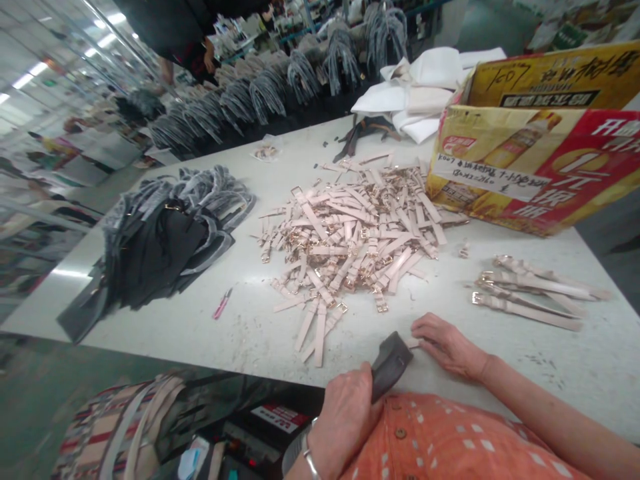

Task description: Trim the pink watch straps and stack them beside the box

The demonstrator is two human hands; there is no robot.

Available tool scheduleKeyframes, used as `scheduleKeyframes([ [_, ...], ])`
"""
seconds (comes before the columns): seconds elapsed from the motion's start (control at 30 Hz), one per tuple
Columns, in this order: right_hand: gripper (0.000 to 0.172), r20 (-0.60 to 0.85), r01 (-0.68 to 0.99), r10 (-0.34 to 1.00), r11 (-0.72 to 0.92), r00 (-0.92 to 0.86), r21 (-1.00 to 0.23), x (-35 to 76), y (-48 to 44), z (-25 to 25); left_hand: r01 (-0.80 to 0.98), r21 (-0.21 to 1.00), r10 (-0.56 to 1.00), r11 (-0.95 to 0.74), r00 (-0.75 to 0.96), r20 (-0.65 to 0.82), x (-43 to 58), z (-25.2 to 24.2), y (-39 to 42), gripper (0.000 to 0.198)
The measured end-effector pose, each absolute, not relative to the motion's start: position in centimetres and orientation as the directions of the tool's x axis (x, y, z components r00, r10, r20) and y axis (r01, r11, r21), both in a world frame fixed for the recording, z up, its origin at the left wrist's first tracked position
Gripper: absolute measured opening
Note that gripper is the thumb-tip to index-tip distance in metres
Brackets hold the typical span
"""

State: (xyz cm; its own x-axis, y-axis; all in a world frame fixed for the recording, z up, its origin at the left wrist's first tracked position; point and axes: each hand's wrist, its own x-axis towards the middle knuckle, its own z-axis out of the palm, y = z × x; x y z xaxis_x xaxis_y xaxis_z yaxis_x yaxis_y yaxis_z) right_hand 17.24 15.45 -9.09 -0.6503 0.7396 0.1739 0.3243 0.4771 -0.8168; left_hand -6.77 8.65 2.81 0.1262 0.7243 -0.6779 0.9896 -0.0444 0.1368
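Close to the table's front edge, my left hand (350, 407) is wrapped round a dark grey leather-like piece (392, 365), wide at its far end and tilted up to the right. My right hand (447, 343) is just to the right of it. Its fingers are closed round a thin, narrow item (414, 344) that points toward the dark piece; most of it is hidden, so its kind is unclear. Beyond both hands lies a large heap of pale pink buckle straps (350, 233) with gold-coloured buckles.
On the right lie several separate buckle straps (530, 307), with a yellow and red cardboard box (500, 160) behind them. Dark bag parts with wrapped handles (170, 233) lie at left, near pink thread snips (222, 304). White sheets (410, 93) are at the back. Another person (175, 33) stands beyond.
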Motion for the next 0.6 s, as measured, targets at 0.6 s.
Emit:
scheduleKeyframes([
  [0.6, 0.024, 0.161, 0.378, 0.761, 0.479, -0.628, -0.792, 17.2, 15.4, -10.0, 0.993, 0.12, 0.761, -0.004, 0.081, -0.644, -6.9, 2.1, 7.6, 0.032],
])
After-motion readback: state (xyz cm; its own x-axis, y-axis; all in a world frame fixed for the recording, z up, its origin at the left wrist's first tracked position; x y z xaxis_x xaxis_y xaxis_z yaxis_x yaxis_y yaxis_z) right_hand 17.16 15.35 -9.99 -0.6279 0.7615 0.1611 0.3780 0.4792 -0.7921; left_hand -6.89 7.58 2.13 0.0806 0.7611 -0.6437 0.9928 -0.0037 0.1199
